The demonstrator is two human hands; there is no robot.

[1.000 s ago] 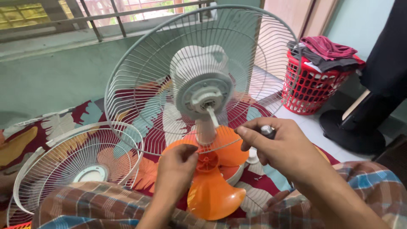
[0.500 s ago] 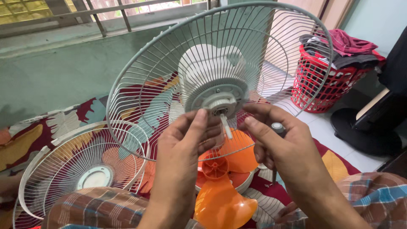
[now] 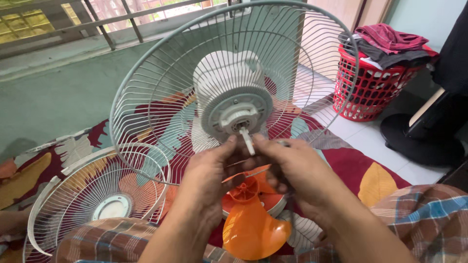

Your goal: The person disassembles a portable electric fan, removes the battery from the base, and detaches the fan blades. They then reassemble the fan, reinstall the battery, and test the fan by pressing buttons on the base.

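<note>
A pale green table fan stands in front of me with its rear wire guard (image 3: 127, 85) around the white motor housing (image 3: 225, 80). A short white motor shaft (image 3: 247, 141) sticks out toward me. My left hand (image 3: 207, 173) pinches the shaft from the left with its thumb and fingertips. From the right, the fingertips of my right hand (image 3: 297, 170) meet the shaft, and this hand also grips a slim dark tool (image 3: 289, 202) that hangs below it. The orange fan blade (image 3: 251, 226) lies on the mat just under both hands.
The fan's front guard (image 3: 73, 195) lies flat at lower left on a red leaf-patterned mat (image 3: 373, 180). A red laundry basket (image 3: 373, 92) full of clothes stands at the right, beside a black round base (image 3: 419, 141). A barred window runs behind a green wall.
Both hands rose from the orange blade to the motor shaft and closed in on it. The blade stays on the mat, and the view moved closer to the fan.
</note>
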